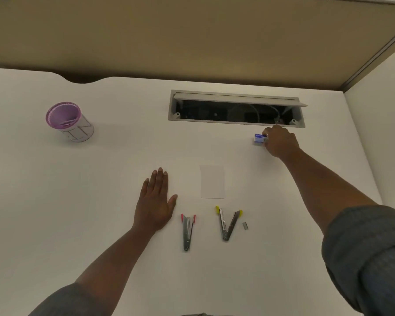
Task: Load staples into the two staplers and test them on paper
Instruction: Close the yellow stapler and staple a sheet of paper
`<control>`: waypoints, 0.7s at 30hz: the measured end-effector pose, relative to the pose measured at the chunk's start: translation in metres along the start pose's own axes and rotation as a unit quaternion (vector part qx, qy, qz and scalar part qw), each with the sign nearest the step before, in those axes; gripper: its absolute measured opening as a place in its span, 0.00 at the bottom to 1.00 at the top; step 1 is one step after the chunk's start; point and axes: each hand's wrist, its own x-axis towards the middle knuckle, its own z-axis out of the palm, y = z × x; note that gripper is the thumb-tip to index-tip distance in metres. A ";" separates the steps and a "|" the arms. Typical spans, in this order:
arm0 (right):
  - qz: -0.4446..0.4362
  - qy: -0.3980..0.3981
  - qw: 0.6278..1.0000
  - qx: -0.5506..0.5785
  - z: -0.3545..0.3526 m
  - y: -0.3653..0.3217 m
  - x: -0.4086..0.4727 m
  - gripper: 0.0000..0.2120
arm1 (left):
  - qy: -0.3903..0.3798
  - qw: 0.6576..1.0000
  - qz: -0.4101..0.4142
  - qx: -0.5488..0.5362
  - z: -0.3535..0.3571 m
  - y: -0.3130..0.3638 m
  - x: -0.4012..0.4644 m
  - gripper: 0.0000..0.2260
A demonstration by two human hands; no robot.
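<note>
Two small metal staplers lie opened on the white desk: one with pink tips (pixel 187 231) and, to its right, one with yellow tips (pixel 227 222) spread wider. A short strip of staples (pixel 245 226) lies just right of the yellow one. A small white sheet of paper (pixel 212 181) lies beyond them. My left hand (pixel 156 201) rests flat on the desk, left of the pink stapler, fingers together. My right hand (pixel 278 141) reaches far right and its fingers close on a small blue-and-white staple box (pixel 259 138), which sits on the desk.
A purple mesh pen cup (pixel 69 120) stands at the far left. An open cable tray (pixel 236 109) is sunk into the desk just behind the staple box. A beige partition wall rises behind the desk, and a side panel stands on the right.
</note>
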 end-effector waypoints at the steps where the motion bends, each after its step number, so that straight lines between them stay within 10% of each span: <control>1: -0.004 -0.004 1.000 0.004 0.003 -0.002 0.003 0.15 | 0.001 1.000 -0.001 -0.002 0.001 -0.001 0.000 0.32; 21: -0.045 -0.034 0.989 0.136 0.000 -0.051 -0.108 0.06 | -0.008 0.997 0.056 -0.049 -0.027 0.050 -0.002 0.23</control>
